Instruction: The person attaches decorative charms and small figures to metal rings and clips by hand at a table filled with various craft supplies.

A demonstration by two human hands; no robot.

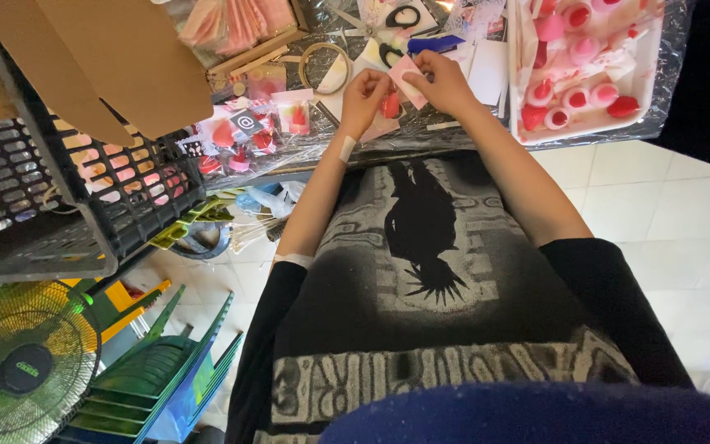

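Down at the lower left a green fan (pixel 22 366) sits on the floor beside stacked green plastic chairs (pixel 158 370), and above them a black slatted crate (pixel 84 193) carries a flap of brown cardboard (pixel 117 62). Up top, the tabletop (pixel 421 131) is wrapped in crinkly clear film, and on its right side a white tray (pixel 647 74) holds round pink-and-red pieces. Near the crate lie small clear packets (pixel 244 131) of red items, one under a dark square label with a white symbol. Black-handled scissors (pixel 388 53) lie just behind the hands. Both hands meet over the tabletop – left hand (pixel 365 94) and right hand (pixel 441 80) each with fingers pinching a small pink card (pixel 407 80) – a small red piece (pixel 390 105) just beneath.
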